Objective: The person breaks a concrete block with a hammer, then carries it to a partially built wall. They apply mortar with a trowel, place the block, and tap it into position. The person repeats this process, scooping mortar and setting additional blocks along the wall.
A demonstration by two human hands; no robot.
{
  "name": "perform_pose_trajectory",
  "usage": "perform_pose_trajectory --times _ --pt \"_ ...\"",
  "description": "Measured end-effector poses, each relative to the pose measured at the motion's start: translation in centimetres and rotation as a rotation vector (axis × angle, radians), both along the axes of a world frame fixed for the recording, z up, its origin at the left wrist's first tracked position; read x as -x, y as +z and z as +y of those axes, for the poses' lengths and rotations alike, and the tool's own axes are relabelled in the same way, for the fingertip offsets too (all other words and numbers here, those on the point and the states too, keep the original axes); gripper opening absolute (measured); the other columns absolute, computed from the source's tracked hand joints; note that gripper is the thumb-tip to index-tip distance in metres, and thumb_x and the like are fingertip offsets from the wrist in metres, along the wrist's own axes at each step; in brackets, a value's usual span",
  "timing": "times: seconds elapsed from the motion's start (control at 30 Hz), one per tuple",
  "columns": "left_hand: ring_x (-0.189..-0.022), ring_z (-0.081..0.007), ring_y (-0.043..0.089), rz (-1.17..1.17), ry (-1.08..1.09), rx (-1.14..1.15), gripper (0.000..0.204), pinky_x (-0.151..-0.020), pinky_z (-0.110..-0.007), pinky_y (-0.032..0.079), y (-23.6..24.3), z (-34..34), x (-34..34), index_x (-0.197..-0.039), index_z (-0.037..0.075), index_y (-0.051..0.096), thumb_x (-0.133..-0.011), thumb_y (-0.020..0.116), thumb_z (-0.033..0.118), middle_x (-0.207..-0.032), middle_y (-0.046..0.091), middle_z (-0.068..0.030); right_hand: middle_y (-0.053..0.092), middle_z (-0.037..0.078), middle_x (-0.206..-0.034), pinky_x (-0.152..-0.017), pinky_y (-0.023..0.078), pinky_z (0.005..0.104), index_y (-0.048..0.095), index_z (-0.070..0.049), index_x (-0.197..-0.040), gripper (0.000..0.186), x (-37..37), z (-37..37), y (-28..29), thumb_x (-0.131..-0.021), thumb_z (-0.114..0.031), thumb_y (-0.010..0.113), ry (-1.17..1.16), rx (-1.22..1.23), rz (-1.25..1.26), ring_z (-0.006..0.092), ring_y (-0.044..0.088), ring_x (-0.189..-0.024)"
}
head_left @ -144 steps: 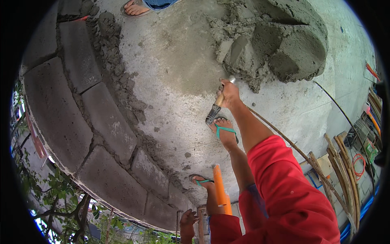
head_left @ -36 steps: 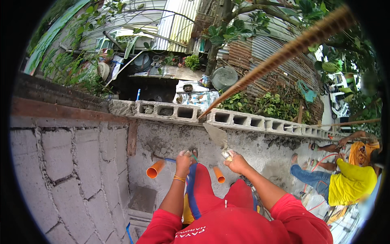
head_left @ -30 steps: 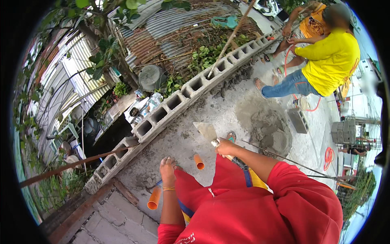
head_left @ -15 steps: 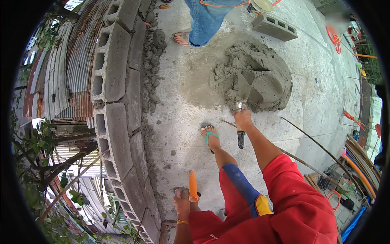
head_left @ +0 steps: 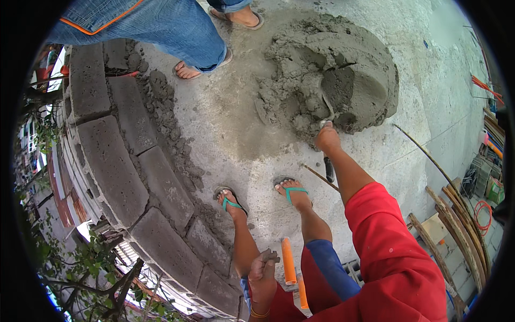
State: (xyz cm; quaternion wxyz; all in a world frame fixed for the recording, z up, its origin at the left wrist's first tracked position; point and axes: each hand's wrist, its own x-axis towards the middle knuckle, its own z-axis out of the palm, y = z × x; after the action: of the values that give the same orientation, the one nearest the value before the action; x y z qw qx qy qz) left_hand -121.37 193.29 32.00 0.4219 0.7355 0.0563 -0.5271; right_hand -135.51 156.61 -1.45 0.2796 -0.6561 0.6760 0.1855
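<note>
My right hand [head_left: 328, 140] grips a trowel [head_left: 329, 170], its dark handle end sticking out below the fist. The trowel's blade is edge-on and partly sunk in a large heap of wet grey mortar [head_left: 370, 88] on the concrete floor. Close to my left knee, my left hand [head_left: 263, 276] is closed with the palm side up. A small grey lump [head_left: 272, 256], possibly mortar, shows at its fingers. Just right of that hand lies an orange pipe [head_left: 289, 263], with a second orange pipe [head_left: 303, 294] partly hidden behind my leg.
A hollow-block wall [head_left: 112, 166] curves along the left, with mortar crumbs [head_left: 166, 118] at its foot. Another person in jeans [head_left: 161, 32] stands at the upper left beside the heap. Wooden sticks [head_left: 456, 231] and a thin rod [head_left: 429, 161] lie at right.
The trowel blade has turned from flat to edge-on in the mortar. My left hand has risen, now showing a grey lump. My left foot has come beside the right; the other person appears further left.
</note>
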Motion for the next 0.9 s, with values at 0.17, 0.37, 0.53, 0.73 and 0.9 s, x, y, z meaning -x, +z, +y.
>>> perform_pose_trajectory --times 0.17,0.37,0.53,0.73,0.9 --pt "-0.106 -0.0173 0.066 0.055 -0.315 0.055 0.033 -0.097 -0.031 0.052 -3.9 -4.1 -3.0 -0.133 -0.007 0.057 -0.104 0.057 0.008 -0.118 0.069 -0.0135 0.067 0.037 -0.117 -0.096 0.055 0.0464 0.041 0.02 -0.139 0.076 -4.5 10.5 5.1 -0.093 -0.035 0.066 -0.161 0.101 -0.246 0.049 0.066 -0.113" --pt "-0.102 -0.0157 0.066 0.059 -0.393 0.031 0.034 -0.091 -0.029 0.053 -12.0 -3.1 -5.5 -0.133 -0.006 0.06 -0.103 0.061 0.012 -0.117 0.07 -0.0108 0.056 0.002 -0.075 -0.05 0.051 0.0339 0.059 -0.007 -0.11 0.045 -7.9 9.0 1.2 -0.098 -0.049 0.066 -0.951 -0.34 -0.899 0.0134 0.055 -0.061" --pt "-0.093 -0.0139 0.065 0.15 -0.403 -0.151 0.038 -0.083 -0.029 0.053 -16.2 -1.1 -7.5 -0.133 -0.006 0.059 -0.102 0.064 0.015 -0.112 0.07 -0.01 0.055 0.004 -0.075 -0.048 0.049 0.0328 0.054 -0.006 -0.117 0.045 -8.0 17.6 -1.7 -0.099 -0.046 0.067 -1.063 -0.112 -0.539 0.0153 0.052 -0.054" --pt "-0.084 -0.013 0.064 0.3 -0.339 -0.247 0.037 -0.074 -0.026 0.051 -17.4 -2.7 -9.0 -0.132 -0.004 0.061 -0.1 0.065 0.014 -0.103 0.069 -0.0074 0.059 0.011 -0.081 -0.049 0.051 0.0389 0.056 0.002 -0.103 0.025 -8.4 15.7 -6.9 -0.098 -0.02 0.067 -1.679 0.118 -0.588 0.0226 0.058 -0.056" --pt "-0.083 -0.0125 0.064 0.333 -0.368 -0.319 0.033 -0.073 -0.027 0.051 -17.7 -3.7 -11.0 -0.127 -0.003 0.062 -0.1 0.063 0.015 -0.101 0.067 -0.0048 0.065 0.02 -0.082 -0.053 0.054 0.0452 0.056 0.008 -0.099 0.023 -15.9 10.2 -12.0 -0.087 -0.01 0.065 -1.406 0.109 -0.767 0.0314 0.065 -0.06"
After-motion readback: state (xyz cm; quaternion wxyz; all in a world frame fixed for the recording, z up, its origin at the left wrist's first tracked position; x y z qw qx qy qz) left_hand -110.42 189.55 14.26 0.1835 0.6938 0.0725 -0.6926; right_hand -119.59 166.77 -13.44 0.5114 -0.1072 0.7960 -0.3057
